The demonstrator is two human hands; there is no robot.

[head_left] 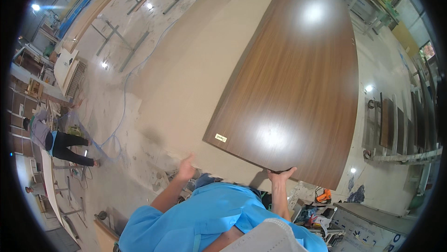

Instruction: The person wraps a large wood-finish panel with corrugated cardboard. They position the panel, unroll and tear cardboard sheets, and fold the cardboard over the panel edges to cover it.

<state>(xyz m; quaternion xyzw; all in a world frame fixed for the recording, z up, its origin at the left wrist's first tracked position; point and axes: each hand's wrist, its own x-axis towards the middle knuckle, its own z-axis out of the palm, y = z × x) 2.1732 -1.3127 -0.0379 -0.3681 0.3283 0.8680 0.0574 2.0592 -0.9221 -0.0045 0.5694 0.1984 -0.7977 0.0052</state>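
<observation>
— Two hands are working: the right hand (pixel 281 175) is gripping the near edge of the walnut-veneer panel (pixel 293 84), the left hand (pixel 186 168) is pressing, spread, against the pale board (pixel 195 75) beneath.

— It's looking heavy, stiff, glossy-slick; edges are seeming the safest hold.
</observation>
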